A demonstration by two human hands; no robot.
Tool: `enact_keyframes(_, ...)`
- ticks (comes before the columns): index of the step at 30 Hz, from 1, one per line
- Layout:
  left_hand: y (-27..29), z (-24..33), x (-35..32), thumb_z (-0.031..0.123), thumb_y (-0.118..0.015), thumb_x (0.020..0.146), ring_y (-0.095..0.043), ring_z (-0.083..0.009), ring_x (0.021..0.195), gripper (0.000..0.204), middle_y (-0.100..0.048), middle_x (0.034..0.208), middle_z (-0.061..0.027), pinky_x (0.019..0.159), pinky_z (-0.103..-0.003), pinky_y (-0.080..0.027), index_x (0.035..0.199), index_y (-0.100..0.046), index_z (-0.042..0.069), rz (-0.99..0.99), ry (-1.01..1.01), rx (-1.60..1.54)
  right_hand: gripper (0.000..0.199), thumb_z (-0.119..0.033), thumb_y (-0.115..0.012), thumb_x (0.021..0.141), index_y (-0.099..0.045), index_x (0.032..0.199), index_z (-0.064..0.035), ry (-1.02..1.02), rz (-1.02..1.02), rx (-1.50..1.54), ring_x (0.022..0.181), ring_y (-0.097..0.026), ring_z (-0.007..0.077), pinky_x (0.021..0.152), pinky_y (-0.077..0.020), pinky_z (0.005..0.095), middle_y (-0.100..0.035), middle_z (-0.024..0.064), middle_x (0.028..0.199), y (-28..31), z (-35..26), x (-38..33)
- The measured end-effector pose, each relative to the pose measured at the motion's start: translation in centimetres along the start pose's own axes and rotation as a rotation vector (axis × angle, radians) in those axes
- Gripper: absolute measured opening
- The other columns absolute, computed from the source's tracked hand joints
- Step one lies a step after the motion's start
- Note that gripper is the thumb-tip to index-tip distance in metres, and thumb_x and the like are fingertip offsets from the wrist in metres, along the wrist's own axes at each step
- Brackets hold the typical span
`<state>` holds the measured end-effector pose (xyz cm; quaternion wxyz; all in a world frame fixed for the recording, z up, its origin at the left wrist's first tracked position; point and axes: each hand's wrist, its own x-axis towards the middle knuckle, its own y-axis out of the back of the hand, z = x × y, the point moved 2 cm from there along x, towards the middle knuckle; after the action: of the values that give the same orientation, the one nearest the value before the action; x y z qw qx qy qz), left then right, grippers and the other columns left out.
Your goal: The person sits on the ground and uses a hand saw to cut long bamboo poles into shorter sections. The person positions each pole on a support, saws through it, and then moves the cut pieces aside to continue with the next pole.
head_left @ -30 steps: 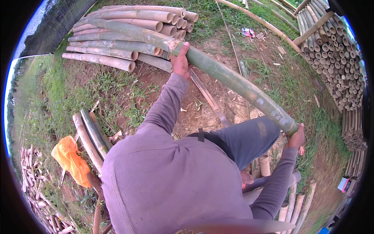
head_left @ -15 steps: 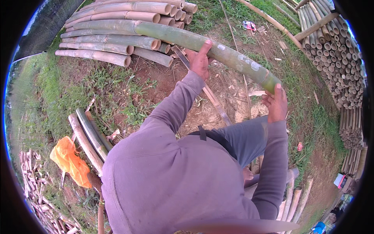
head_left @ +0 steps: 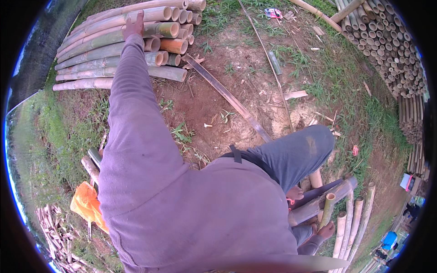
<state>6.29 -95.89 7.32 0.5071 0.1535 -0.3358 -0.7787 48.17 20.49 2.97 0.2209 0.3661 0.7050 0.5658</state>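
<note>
My left arm reaches to the far left, where my left hand (head_left: 134,26) rests with fingers apart on a bamboo pole in the stack (head_left: 98,42). Next to it, a greenish pole (head_left: 159,30) lies among the paler ones, its cut end facing right. At the lower right, my right hand (head_left: 326,230) curls around the lower part of a short greenish-yellow bamboo pole (head_left: 327,210). That pole tilts up beside a thick grey bamboo length (head_left: 314,207). Part of my right forearm is hidden behind my body.
Several pale poles (head_left: 348,227) stand right of my right hand. A split bamboo strip (head_left: 227,98) and a thin stick (head_left: 273,68) cross the dirt. A large bamboo stack (head_left: 387,45) fills the far right. Orange netting (head_left: 88,205) lies at the left.
The long green pole has left both hands and no longer spans the middle. My left hand moved left onto the stack; my right moved down to the short pole. A short green piece now shows on the ground.
</note>
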Motion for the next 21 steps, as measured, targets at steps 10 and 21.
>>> enact_keyframes(10, -9.2, 2.8, -12.4, 0.068, -0.060, 0.096, -0.041, -0.0409, 0.148, 0.086, -0.049, 0.155, -0.0239, 0.121, -0.054, -0.035, 0.156, -0.048, 0.008, 0.263, -0.701, 0.218, 0.047, -0.034, -0.071, 0.099, -0.067, 0.130, 0.0008, -0.188, -0.011, 0.145, 0.108, -0.070, 0.0369, 0.096, -0.0542, 0.0460, -0.069, 0.0233, 0.122, -7.7, -5.1, -15.5)
enact_keyframes(21, -23.1, 30.6, -65.7, 0.029, -0.080, 0.096, -0.067, -0.0299, 0.123, 0.064, -0.067, 0.133, -0.0227, 0.107, -0.043, -0.054, 0.150, -0.055, 0.005, -1.752, -1.255, -0.313, 0.044, -0.039, -0.071, 0.095, -0.073, 0.125, -0.0068, -0.422, -0.112, 0.276, 0.121, -0.066, 0.0418, 0.104, -0.0523, 0.0490, -0.070, 0.0229, 0.126, -8.3, -5.2, -18.2)
